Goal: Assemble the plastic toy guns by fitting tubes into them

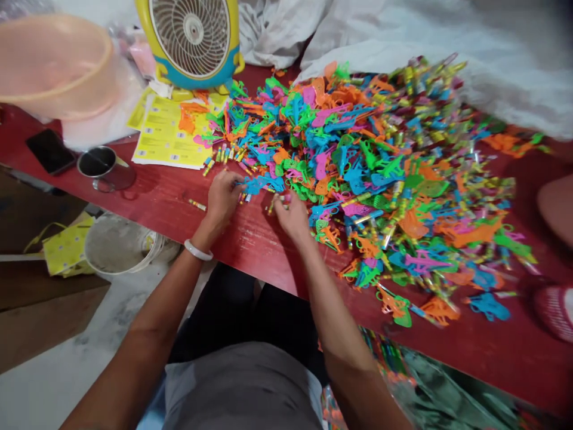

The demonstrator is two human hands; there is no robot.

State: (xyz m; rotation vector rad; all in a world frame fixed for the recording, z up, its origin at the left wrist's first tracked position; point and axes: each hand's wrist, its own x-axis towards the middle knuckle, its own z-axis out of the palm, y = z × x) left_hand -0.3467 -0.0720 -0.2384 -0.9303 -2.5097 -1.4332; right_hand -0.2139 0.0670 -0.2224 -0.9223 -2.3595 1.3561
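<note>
My left hand (pixel 222 198) is over the red table with fingers curled. Its fingertips meet the near end of a blue plastic piece (pixel 254 184), and what lies inside the grip is hidden. Between the thumb and fingers of my right hand (pixel 293 216) is a small printed tube (pixel 271 205), partly covered. Just beyond both hands spreads a big heap of bright plastic pieces (pixel 353 161) in orange, green, blue and pink, mixed with tubes. A loose yellow tube (pixel 197 205) lies left of my left hand.
Yellow printed sheets (pixel 172 134) lie under a yellow fan (pixel 194 42). A metal mug (pixel 114 170), a phone (pixel 50 150) and a pink basin (pixel 58 65) are at left. A bucket (pixel 119 242) stands below the edge. Another person's arm (pixel 557 206) shows at right.
</note>
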